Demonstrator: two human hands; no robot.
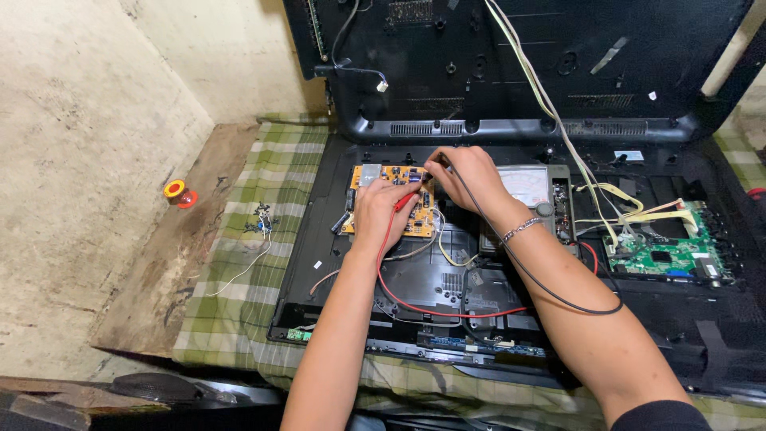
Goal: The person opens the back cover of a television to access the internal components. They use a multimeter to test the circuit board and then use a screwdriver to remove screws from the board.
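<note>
An orange circuit board point(388, 177) lies on the open back of a black flat screen point(447, 279). My left hand point(381, 211) holds a red test probe point(405, 199) with its tip on the board. My right hand point(467, 175) pinches a black test probe point(432, 170) against the board's right edge. A red lead point(415, 307) and a black lead point(550, 291) run from the probes across the screen back. An analogue meter point(528, 185) with a white dial sits just right of my right hand.
A green circuit board point(666, 254) with flat ribbon cables sits at the right. The removed black rear cover point(511, 64) leans against the wall behind. A checked green cloth point(247, 263) lies under the screen, with small parts on it. A red and yellow solder spool point(179, 192) rests at the left.
</note>
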